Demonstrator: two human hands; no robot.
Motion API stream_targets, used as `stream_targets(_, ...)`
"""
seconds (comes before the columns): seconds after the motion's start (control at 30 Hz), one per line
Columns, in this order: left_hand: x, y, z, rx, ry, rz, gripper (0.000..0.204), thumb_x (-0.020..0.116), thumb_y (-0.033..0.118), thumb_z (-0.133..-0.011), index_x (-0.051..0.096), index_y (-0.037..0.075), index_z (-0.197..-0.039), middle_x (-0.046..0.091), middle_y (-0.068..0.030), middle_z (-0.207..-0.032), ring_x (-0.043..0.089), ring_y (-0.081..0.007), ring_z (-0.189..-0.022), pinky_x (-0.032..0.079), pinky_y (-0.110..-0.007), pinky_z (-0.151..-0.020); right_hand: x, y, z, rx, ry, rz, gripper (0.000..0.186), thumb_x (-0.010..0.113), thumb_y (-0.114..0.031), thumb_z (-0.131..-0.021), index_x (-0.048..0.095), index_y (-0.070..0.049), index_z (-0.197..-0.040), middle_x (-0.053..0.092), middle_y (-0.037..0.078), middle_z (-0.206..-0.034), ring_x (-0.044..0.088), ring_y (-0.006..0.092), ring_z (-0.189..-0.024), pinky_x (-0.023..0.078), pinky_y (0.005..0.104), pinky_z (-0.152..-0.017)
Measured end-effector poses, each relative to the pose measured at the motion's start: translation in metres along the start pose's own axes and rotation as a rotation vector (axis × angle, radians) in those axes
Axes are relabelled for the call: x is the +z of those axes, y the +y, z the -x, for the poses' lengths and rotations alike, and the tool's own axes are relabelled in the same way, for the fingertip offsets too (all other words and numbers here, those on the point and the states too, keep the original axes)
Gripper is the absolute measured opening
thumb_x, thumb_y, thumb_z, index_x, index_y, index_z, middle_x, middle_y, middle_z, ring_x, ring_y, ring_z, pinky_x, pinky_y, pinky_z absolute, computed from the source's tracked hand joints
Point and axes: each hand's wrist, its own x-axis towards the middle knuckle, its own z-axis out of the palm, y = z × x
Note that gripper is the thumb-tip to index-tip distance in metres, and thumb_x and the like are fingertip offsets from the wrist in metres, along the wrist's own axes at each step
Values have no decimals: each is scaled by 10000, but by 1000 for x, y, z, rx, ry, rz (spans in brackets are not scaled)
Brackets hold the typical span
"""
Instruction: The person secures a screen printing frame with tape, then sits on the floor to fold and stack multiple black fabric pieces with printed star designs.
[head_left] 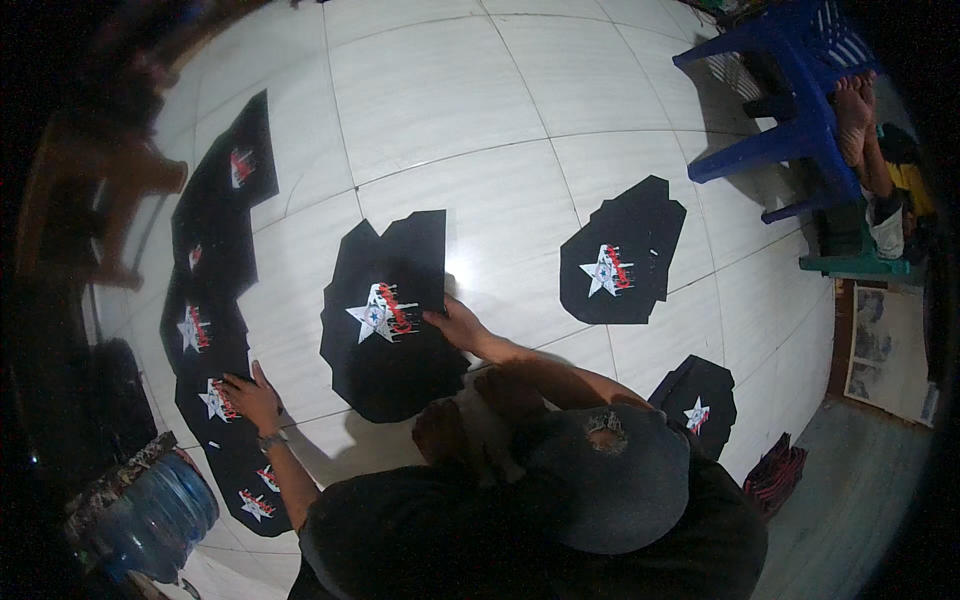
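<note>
My left hand [255, 402] lies with fingers spread on a long row of overlapping black cut pieces [215, 355], seemingly fabric, printed with white stars and red lettering. Near the middle, another black printed piece [385, 270] lies flat on the floor. My right hand [462, 325] rests at its right edge, fingers stretched onto it and thumb apart. Whether more than one layer lies under that hand, I cannot tell. Farther right is a similar black piece [625, 255] with the same star print. One more black piece [695, 400] sits at the lower right, partly hidden.
White tiles [500, 170] cover the floor. A blue plastic chair [815, 110] stands at the far right, with another person's bare feet [855, 115] beside it. On the left are a brown stool [110, 200] and a large blue water bottle [155, 515]. Striped cloth [777, 475] lies lower right.
</note>
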Motion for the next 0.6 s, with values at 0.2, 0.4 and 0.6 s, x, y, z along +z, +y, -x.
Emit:
stream_targets(0.2,-34,11,8,170,-71,369,298,571,191,-996,672,-74,-1088,696,-279,-977,699,-376,-867,530,-463,-787,1,-4,-2,-29,11,45,409,594,-135,-1000,496,-15,-1378,617,136,-1303,565,232,-1178,443,381,-1028)
stream_targets(0.4,-76,157,61,609,-513,719,509,635,326,-942,523,65,-1364,468,-220,-1431,436,-412,-1321,344,-545,-1084,-19,-24,2,383,-55,-412,579,495,-531,-1016,560,-37,-1312,650,109,-1251,625,201,-1105,499,352,-945)
stream_targets(0.6,-92,184,91,676,-456,574,708,659,376,-916,363,190,-1532,313,-150,-1597,261,-440,-1469,223,-631,-1169,-40,-75,6,614,-142,-883,685,443,-607,-1011,549,-13,-1335,648,128,-1273,650,207,-1087,516,350,-943)
